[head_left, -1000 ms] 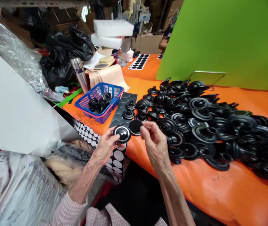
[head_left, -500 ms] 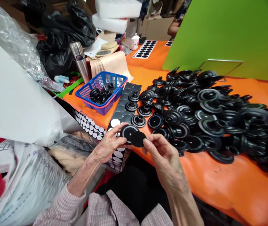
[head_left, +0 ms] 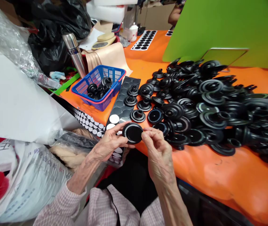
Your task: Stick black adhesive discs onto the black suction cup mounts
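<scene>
My left hand point(head_left: 111, 142) is curled round the left rim of a round black part point(head_left: 125, 129), thumb near its face and fingers beneath. My right hand point(head_left: 157, 144) is half closed, thumb and forefinger pinched together at the right edge of a thin black disc point(head_left: 135, 133), which overlaps that face and leaves a pale arc of ring showing at its left. Both are above the worktop's near edge, just in front of a dark sheet point(head_left: 118, 108). Whether the disc touches the face all over I can't tell; the part's underside is hidden, and so are some of my fingertips.

On the orange worktop point(head_left: 214, 179), a pile of black parts point(head_left: 195, 103) runs out of view on the right. Toward the left edge is a blue basket point(head_left: 115, 73) of similar pieces, with a steel flask point(head_left: 75, 53) behind. A green board point(head_left: 230, 28) leans along the far side; another person's arm point(head_left: 175, 15) is cut off beside it.
</scene>
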A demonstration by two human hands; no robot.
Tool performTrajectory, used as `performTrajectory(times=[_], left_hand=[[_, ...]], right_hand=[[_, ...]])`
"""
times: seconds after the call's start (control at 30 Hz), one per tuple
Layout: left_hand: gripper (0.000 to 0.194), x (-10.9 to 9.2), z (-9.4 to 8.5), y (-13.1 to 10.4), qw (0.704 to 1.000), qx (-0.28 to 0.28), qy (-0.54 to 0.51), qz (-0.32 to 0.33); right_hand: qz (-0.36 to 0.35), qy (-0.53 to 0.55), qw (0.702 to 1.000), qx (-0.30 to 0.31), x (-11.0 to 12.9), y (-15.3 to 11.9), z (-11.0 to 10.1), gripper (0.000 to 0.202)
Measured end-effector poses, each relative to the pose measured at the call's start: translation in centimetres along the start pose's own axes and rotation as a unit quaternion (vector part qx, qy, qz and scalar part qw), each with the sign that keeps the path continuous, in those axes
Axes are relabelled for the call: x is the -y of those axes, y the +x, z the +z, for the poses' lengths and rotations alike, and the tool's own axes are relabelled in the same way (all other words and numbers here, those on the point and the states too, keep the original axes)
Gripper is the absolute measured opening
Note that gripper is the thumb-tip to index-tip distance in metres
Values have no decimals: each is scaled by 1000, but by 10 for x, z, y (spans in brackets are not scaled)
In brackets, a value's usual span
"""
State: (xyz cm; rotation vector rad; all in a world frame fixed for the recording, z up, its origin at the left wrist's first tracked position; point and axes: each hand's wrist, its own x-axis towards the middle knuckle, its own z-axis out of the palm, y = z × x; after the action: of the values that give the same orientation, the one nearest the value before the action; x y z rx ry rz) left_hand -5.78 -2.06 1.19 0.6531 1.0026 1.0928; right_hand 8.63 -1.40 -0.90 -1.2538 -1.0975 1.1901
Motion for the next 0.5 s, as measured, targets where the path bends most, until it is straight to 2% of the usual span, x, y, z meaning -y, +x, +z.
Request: performTrajectory(times=[0.33,0.5], left_hand=[[49,5,-4,2,1000,12,-2,0],[47,6,-7,2,1000,13,-5,-4]], right_hand=[[-5,-8,1000,-9,-1,0,3,23],[-17,-47,999,-12,0,0,5,21]])
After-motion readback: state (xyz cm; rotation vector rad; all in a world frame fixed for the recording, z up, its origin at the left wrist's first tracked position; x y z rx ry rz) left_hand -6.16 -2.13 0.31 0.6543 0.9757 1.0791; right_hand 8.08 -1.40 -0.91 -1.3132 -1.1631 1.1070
